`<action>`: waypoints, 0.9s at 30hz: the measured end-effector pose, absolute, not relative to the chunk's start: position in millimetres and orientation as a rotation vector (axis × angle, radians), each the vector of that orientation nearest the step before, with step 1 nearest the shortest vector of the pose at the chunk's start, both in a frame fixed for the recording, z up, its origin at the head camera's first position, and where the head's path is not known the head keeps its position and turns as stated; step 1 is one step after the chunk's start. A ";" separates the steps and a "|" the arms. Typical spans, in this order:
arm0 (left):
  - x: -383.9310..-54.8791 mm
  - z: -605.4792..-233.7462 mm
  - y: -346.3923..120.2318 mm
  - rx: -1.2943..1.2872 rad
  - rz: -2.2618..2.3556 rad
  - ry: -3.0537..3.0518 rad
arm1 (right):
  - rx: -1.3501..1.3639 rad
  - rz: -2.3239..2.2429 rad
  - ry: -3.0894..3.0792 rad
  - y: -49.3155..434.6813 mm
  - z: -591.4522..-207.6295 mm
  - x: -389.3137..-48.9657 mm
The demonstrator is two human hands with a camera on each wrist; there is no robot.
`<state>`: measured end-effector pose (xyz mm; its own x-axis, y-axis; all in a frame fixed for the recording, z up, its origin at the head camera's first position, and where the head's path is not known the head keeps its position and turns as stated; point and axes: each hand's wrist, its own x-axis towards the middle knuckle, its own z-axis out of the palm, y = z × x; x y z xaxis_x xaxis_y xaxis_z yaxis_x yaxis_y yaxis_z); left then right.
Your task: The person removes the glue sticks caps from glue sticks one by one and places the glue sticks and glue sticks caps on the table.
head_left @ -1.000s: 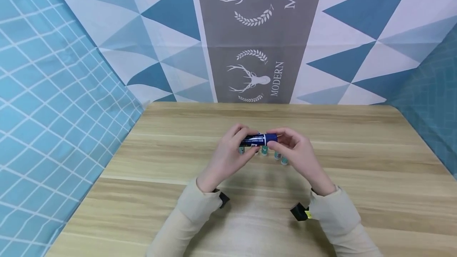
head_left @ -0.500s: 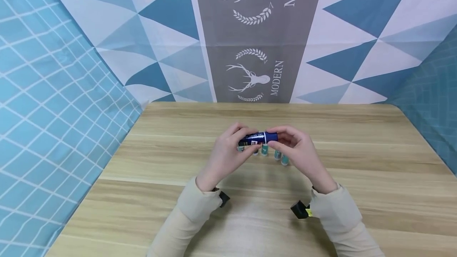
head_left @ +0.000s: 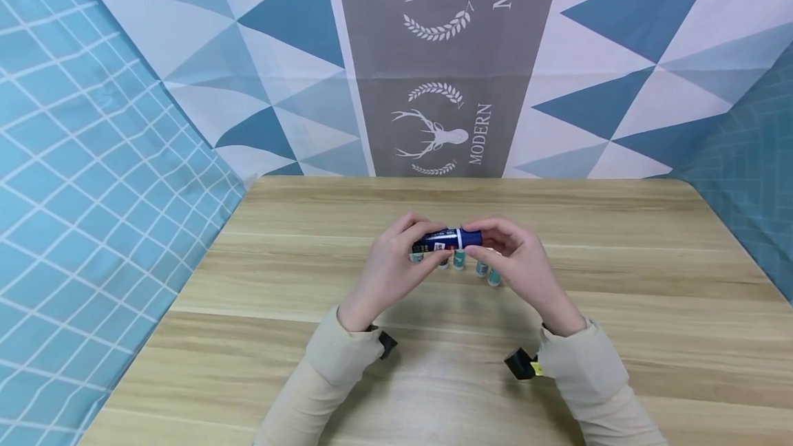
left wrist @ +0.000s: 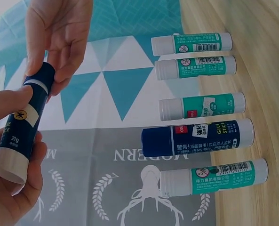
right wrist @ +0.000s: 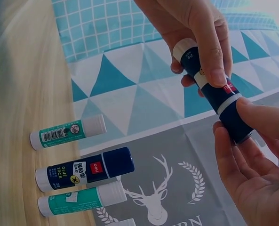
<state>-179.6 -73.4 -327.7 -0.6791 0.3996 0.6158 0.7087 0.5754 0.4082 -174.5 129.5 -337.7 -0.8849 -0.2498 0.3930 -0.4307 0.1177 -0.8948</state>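
Both hands hold one dark blue glue stick (head_left: 442, 239) sideways, raised over the table. My left hand (head_left: 393, 263) grips its body, thumb and fingers on opposite sides. My right hand (head_left: 520, 257) pinches the dark blue cap (right wrist: 235, 121) between thumb and fingers. A pale ring shows where cap and body meet, and the cap sits on the body. In the left wrist view the white base (left wrist: 11, 165) sticks out past the left fingers. Part of the label is hidden under the left thumb.
Just beyond the hands several glue sticks stand upright in a loose row: teal ones (left wrist: 214, 106) with white caps and a dark blue one (left wrist: 198, 137). The wooden table (head_left: 279, 260) reaches back to a patterned cloth (head_left: 297, 54); another blue cloth (head_left: 93, 226) hangs left.
The held glue stick has turned slightly about its length, bringing more of its white label patch into view. Both hands stay in nearly the same place.
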 end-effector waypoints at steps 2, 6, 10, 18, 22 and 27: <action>-179.3 -328.0 -73.2 -0.886 -0.898 -2.350 | 0.686 1.865 -2.236 129.8 -337.9 -174.3; -179.0 -328.9 -72.4 -0.882 -0.896 -2.354 | 0.690 1.845 -2.241 130.6 -337.8 -173.8; -179.2 -329.2 -72.0 -0.877 -0.897 -2.354 | 0.699 1.836 -2.248 131.6 -337.5 -173.4; -179.7 -330.3 -71.7 -0.864 -0.896 -2.348 | 0.668 1.825 -2.240 135.0 -339.2 -172.6; -180.1 -330.5 -72.2 -0.863 -0.897 -2.344 | 0.679 1.812 -2.250 136.4 -338.9 -173.7; -181.9 -329.4 -73.2 -0.861 -0.889 -2.336 | 0.692 1.811 -2.241 135.4 -338.0 -175.3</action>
<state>-181.9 -73.2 -329.4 -0.6792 0.3804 0.6276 0.7014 0.5882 0.4026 -175.3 135.4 -338.0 -0.8760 -0.2417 0.4174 -0.4589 0.1508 -0.8756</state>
